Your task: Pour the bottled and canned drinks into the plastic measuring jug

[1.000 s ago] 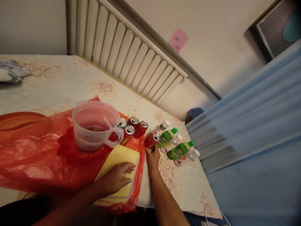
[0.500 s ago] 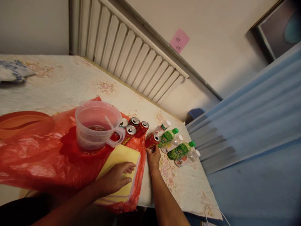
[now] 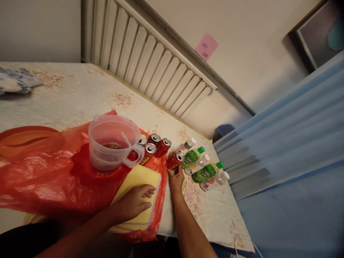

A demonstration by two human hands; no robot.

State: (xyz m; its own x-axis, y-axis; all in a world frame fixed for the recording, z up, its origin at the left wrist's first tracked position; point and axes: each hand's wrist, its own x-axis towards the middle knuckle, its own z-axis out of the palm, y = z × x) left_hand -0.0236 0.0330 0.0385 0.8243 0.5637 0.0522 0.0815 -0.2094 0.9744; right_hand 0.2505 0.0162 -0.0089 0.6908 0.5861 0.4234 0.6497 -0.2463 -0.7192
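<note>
My right hand [image 3: 176, 180] has thumb and fingers at the lower part of a red drink can [image 3: 174, 160], its top opened. My left hand [image 3: 135, 201] hovers over or rests on a folded yellow cloth [image 3: 131, 181]; its fingers are loosely bent, thumb apart, and nothing is in them. Left of the can stands a cluster of several cans [image 3: 149, 149], the nearer ones opened. A translucent plastic measuring jug [image 3: 111, 152] holds a little dark liquid. Green-capped bottles [image 3: 204, 173] and white-capped bottles [image 3: 187, 144] line up right of my right hand.
Under the jug and cloth spreads a red plastic bag [image 3: 53, 172], with an orange-red round lid or tray [image 3: 29, 134] at left. A flowered tablecloth [image 3: 80, 89] covers the table. Behind are a radiator [image 3: 150, 53] and blue curtain [image 3: 282, 150]; a blue-white cloth [image 3: 18, 80] lies far left.
Both hands keep the same place at the can and over the yellow cloth. The whole view shifts very slightly; otherwise nothing visibly moves.
</note>
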